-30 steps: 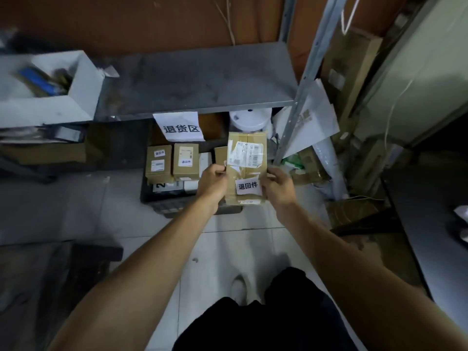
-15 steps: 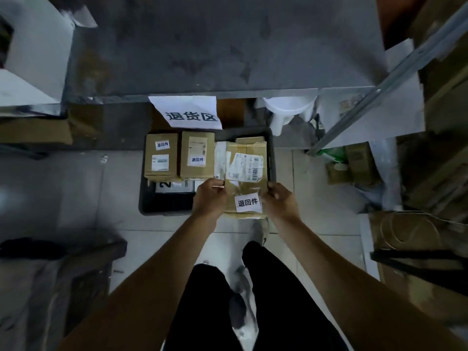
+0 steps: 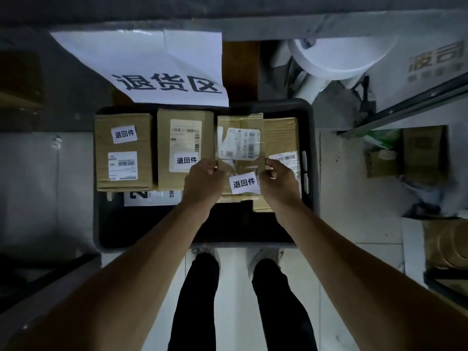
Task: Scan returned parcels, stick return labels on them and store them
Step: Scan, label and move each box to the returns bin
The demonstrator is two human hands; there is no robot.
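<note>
Left parcel (image 3: 123,151): a brown cardboard box at the left end of the row in the bin, lying flat, with a white 退回件 sticker near its top and a barcode label lower down.
Sign (image 3: 152,69): a white sheet printed 退货区, hanging from the shelf edge above the bin's far rim.
Second parcel (image 3: 184,145): a brown box just beside the left parcel, bearing a long shipping label with a 退回件 sticker at its lower end; its near right corner is hidden by the left hand.
White item (image 3: 152,198): a flat white packet with dark print, half hidden under the near edges of the first two boxes.
Left hand (image 3: 202,182): fingers curled, pinching the left edge of the held parcel.
Held parcel (image 3: 240,155): a taped brown box with a torn barcode label on top and a 退回件 return label (image 3: 244,183) near its close end; it sits third in the row, over the bin, gripped from both sides. Whether it rests on what lies beneath cannot be told.
Right hand (image 3: 278,181): fingers curled, clamped on the right edge of the same parcel.
Right parcel (image 3: 282,138): a brown box partly under the held one, barcode label showing by the right hand.
Bin (image 3: 307,127): a dark plastic crate on the tiled floor beneath the shelf, its near part bare.
Right side: a white round object (image 3: 339,57) behind the bin; cardboard boxes (image 3: 420,153) on the floor well apart.
</note>
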